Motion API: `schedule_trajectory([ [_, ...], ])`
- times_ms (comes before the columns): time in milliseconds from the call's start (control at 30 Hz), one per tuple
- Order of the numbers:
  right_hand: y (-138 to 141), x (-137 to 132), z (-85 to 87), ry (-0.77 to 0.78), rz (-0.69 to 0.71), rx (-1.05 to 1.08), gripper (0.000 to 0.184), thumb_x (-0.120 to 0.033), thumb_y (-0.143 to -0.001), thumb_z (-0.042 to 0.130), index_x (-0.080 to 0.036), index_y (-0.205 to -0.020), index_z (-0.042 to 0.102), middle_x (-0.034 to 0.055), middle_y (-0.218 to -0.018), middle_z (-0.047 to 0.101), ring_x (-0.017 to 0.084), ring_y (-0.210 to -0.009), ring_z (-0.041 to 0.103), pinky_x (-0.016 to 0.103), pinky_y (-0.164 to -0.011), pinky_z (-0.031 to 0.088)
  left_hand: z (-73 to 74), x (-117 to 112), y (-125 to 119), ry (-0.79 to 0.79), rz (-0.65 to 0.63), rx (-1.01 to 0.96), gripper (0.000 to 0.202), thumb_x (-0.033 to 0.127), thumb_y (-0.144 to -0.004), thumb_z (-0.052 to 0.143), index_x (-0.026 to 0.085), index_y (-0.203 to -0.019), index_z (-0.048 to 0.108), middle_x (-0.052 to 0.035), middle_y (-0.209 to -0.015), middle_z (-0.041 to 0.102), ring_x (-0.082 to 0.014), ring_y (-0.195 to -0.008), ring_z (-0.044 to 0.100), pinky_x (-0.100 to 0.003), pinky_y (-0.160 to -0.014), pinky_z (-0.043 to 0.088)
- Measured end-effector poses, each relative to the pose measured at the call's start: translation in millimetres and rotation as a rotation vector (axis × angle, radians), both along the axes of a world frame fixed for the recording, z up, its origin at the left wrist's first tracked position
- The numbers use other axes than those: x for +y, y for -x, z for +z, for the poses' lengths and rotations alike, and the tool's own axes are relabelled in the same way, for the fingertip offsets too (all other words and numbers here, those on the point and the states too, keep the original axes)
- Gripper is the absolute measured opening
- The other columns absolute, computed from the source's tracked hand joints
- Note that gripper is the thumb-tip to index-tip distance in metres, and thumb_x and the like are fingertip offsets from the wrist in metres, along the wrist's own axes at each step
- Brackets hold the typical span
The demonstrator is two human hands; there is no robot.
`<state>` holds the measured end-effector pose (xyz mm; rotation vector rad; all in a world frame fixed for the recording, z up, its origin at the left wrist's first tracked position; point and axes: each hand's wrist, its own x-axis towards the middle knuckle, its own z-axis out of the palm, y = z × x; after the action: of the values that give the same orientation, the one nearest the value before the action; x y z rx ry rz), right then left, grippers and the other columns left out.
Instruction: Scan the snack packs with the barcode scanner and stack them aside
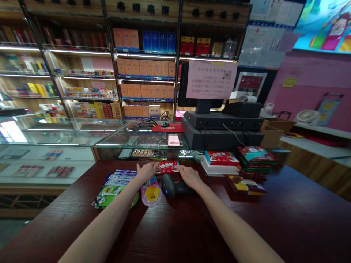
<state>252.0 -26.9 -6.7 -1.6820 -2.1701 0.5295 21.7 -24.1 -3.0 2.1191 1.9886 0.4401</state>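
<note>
Red packet (168, 167) lies just beyond the black scanner (169, 186) on the dark bench (153, 237), with the left hand (146, 173) at its left end and the right hand (191, 178) at its right end; the fingers of both touch it, though I cannot tell whether they are closed in a grip. Just left of the scanner is a pink pack with a yellow figure (151, 195), and farther left are fanned-out panda bags (109, 193). Right of the scanner stand a red-topped stack (221, 163), yellow-and-brown packs (246, 185) and a dark pile of packs (256, 162).
</note>
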Motion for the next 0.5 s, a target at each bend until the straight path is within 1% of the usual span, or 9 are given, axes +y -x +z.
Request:
schedule_trajectory([
  [133,-6.6,0.3,2.6,0.006,-0.033,0.010,0.055,-0.053,-0.102,0.023,-0.029,-0.127,0.066,0.0118,-0.127,0.070,0.036,-0.121,0.061,0.056,-0.100,0.040,2.8,-0.2,-6.7,-0.002,-0.001,-0.055,0.042,0.036,-0.097,0.033,0.030,-0.117,0.069,-0.0090,-0.133,0.067,-0.0344,-0.122,0.061,-0.074,-0.110,0.019],
  [267,-16.4,-1.6,4.6,-0.013,-0.052,0.061,0.054,-0.051,-0.102,0.024,-0.027,-0.127,0.065,0.0110,-0.128,0.069,0.033,-0.122,0.061,0.051,-0.102,0.041,3.4,-1.7,-10.8,0.006,0.012,-0.108,0.044,0.041,-0.099,0.029,0.030,-0.118,0.068,-0.0071,-0.131,0.068,-0.0325,-0.125,0.059,-0.071,-0.112,0.020],
  [400,-26.3,-4.4,4.5,-0.062,-0.047,0.180,0.051,-0.050,-0.103,0.028,-0.026,-0.124,0.067,0.0088,-0.127,0.070,0.029,-0.122,0.061,0.043,-0.103,0.042,3.2,-7.0,-14.6,-0.010,0.021,-0.154,0.043,0.044,-0.100,0.030,0.031,-0.121,0.065,-0.0045,-0.134,0.067,-0.0307,-0.127,0.058,-0.069,-0.114,0.020],
  [500,-31.6,-5.8,2.7,-0.107,-0.046,0.281,0.050,-0.051,-0.102,0.029,-0.026,-0.121,0.069,0.0071,-0.123,0.072,0.027,-0.121,0.062,0.041,-0.103,0.043,2.7,-12.1,-17.2,-0.028,0.022,-0.179,0.041,0.042,-0.101,0.030,0.031,-0.124,0.063,-0.0045,-0.135,0.066,-0.0296,-0.127,0.058,-0.067,-0.116,0.017],
])
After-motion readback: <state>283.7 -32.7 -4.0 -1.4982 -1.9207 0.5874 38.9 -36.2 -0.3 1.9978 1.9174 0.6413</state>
